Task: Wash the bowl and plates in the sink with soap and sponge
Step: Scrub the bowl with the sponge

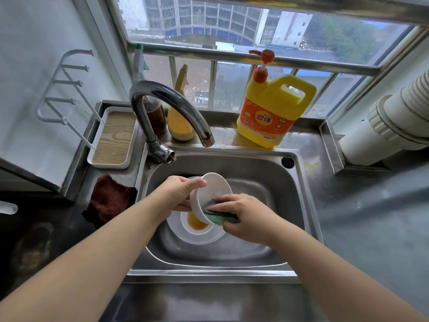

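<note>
My left hand point(180, 194) grips a white bowl point(212, 191) by its rim, tilted on its side above the steel sink point(267, 182). My right hand point(246, 217) holds a green sponge point(224, 216) and presses it against the bowl's lower edge. Under the bowl, white plates point(197, 235) lie stacked on the sink floor; the top one holds an orange-brown stain point(196, 221). The yellow dish soap jug point(274, 108) with an orange pump stands on the ledge behind the sink.
A curved chrome faucet point(167, 112) arches over the sink's back left, with no water running. A dark brown cloth point(109, 201) lies left of the sink. A white tray point(113, 138), a brown bottle point(155, 117) and a yellow spray bottle point(181, 117) stand behind.
</note>
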